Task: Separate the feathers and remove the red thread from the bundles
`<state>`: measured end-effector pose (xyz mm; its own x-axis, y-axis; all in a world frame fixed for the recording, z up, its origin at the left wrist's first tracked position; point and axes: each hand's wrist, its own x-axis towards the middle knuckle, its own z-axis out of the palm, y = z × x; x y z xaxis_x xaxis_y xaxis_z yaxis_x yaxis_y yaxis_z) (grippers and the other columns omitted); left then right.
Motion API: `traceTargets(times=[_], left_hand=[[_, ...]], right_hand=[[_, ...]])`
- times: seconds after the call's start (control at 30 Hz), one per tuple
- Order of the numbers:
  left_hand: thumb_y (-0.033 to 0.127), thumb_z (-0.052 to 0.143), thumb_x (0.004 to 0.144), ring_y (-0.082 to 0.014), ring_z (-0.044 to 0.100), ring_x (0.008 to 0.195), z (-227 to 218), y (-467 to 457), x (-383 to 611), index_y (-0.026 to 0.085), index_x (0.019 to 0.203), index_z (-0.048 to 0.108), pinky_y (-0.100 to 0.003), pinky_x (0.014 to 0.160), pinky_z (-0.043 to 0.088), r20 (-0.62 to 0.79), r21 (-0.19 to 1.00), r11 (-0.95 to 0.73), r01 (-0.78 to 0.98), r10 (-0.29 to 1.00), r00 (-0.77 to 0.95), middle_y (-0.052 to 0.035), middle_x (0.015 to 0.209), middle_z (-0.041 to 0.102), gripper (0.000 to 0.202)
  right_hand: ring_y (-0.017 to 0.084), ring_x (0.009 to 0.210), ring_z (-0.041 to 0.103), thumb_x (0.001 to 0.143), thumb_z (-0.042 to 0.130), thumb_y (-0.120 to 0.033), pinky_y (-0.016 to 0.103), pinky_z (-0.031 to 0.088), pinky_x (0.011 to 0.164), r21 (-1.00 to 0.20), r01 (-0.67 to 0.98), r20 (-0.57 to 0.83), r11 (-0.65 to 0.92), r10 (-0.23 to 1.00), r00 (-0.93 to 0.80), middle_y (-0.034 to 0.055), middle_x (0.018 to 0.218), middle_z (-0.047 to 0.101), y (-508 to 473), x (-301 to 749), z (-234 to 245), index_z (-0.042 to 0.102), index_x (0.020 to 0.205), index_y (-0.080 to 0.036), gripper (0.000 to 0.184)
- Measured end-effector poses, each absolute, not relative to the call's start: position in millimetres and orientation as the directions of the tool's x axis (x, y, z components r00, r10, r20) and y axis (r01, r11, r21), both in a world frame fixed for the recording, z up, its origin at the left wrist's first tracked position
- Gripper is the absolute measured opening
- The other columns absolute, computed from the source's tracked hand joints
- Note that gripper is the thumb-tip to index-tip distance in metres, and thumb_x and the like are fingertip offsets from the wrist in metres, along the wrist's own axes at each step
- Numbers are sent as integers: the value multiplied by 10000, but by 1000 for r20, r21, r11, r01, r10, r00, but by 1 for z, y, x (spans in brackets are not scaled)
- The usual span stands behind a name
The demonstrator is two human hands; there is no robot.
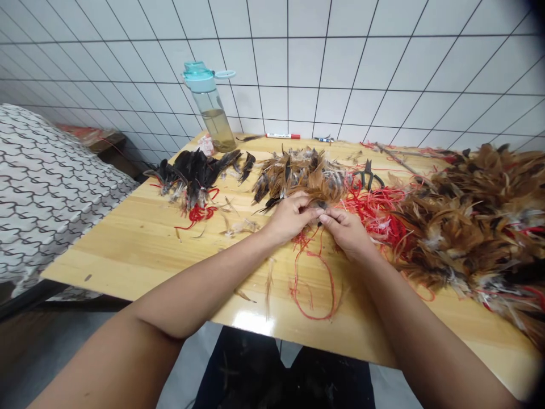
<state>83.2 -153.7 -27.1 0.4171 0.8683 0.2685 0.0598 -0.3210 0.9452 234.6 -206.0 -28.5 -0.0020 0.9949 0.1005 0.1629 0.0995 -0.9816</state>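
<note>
My left hand (293,217) and my right hand (349,232) meet over the middle of the wooden table, thumbs and fingertips pinched close together. Between them sits a small bunch of feathers (322,204), its dark part showing just above the fingertips. A red string (330,278) hangs below the fingers and loops on the tabletop. Just beyond my hands lies a pile of brown feathers (304,170). Beside my right hand is a tangle of red strings (378,213). Which fingers press on the string is hidden.
Black feathers (198,176) tied with red string lie left. A large heap of brown feathers (464,221) covers the right side. Behind stand a water bottle (215,116), a red marker (283,136) and small black-handled snips (368,176). A tiled wall (268,62) borders the back.
</note>
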Motion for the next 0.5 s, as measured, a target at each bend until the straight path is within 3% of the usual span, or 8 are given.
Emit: traceTargets(times=[0.23,0.5], left_hand=[[369,710,753,-111,584,701,-24,-159,84,135,756,651,-237,690,486,240,968,-245,-50,850,469,-17,756,596,242],[398,721,736,-130,592,730,-29,-161,87,143,690,654,-254,737,480,213,971,-237,5,883,419,-17,726,643,267]], right_hand=[[177,684,527,676,678,-613,284,427,613,-1000,26,-2,-1,999,-35,14,575,515,-210,232,-25,609,661,-206,413],[117,644,427,718,656,-581,246,392,617,-998,-19,53,53,998,-15,-16,670,474,-209,229,-36,505,659,-204,410]])
